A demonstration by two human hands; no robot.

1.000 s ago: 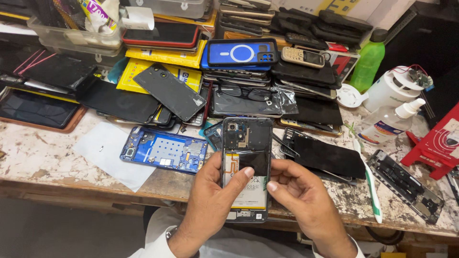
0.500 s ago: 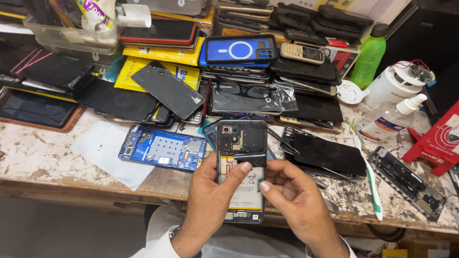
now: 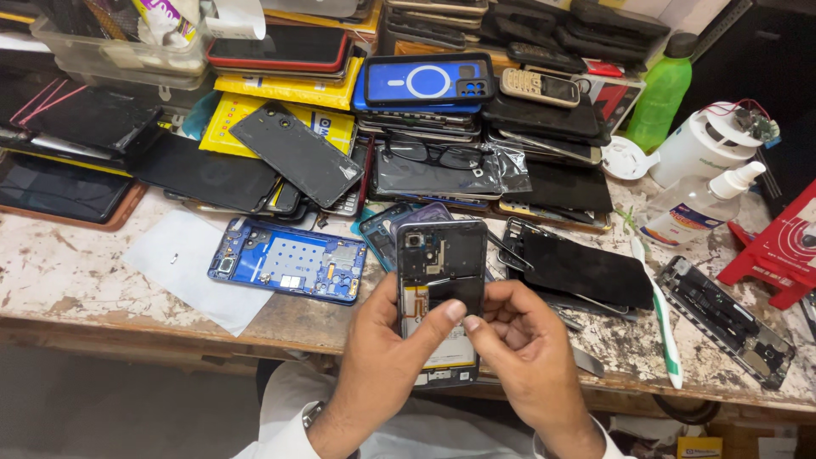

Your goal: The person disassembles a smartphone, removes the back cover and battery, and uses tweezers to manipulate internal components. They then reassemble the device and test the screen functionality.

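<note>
Up close, left hand (image 3: 382, 357) and right hand (image 3: 523, 348) pinch an opened phone (image 3: 440, 272); clear bin (image 3: 119, 51) holds tubes.

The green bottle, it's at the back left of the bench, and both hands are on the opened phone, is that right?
Not quite. In the head view the green bottle stands at the back right. Both the left hand and right hand are on the opened phone.
</note>
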